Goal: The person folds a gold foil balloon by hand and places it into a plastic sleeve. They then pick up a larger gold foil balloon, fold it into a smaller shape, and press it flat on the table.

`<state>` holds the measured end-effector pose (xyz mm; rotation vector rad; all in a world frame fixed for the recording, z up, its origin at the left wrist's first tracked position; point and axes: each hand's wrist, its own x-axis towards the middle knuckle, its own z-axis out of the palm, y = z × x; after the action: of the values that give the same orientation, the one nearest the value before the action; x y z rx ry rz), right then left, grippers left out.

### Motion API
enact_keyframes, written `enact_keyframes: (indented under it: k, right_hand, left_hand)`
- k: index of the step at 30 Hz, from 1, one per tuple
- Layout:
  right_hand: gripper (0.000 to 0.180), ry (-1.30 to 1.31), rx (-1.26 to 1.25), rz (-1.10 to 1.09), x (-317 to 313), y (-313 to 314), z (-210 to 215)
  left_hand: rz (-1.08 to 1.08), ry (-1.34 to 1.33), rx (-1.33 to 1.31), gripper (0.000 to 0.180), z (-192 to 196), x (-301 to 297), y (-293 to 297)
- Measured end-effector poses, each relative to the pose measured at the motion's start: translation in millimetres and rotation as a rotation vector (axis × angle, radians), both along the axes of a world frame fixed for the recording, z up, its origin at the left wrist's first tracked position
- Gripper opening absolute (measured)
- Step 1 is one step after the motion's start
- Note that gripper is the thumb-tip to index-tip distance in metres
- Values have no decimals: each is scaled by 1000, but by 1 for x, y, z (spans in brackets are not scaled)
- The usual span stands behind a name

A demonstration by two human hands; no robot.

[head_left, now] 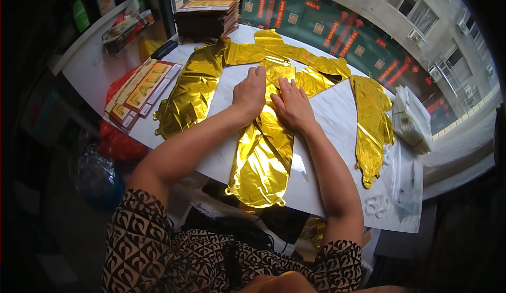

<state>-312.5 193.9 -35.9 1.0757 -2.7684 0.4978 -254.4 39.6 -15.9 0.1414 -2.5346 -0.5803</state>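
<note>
A flat, uninflated gold foil balloon (261, 171) lies lengthwise on the white marbled table in front of me, its near end reaching over the front edge. My left hand (250, 95) is closed in a fist against the balloon's left edge; what its curled fingers hold, if anything, is hidden. Stretched fingers of my right hand (294, 106) rest flat on the foil's right side. More gold foil balloons surround it: a wide one (195, 90) to the left, others (316, 71) across the far side, and a separate one (371, 127) at the right.
Printed card packs (139, 92) lie at the left edge, near a black stapler-like object (164, 49). A tall card stack (207, 18) stands at the back. Clear plastic bags (411, 119) and white ring-like coils (376, 205) are at the right. The window is behind the table.
</note>
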Motion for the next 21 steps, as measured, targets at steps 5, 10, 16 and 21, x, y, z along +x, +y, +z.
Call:
enact_keyframes:
  k: [5,10,16,21]
  right_hand:
    - [68,7,8,20,0,0,0]
    - [67,9,4,9,-1,-1,0]
    - [68,-27,-29,-1,-2,-1,-1]
    - [68,-68,-81,7,-2,-3,1]
  left_hand:
    - [69,-24,146,39,5,-3,-15]
    - [-50,-271,232,34,14,7,-28]
    - [-205,33,-140,32,-8,20,-6]
    - [-254,77,-192,18,-15,19,-3]
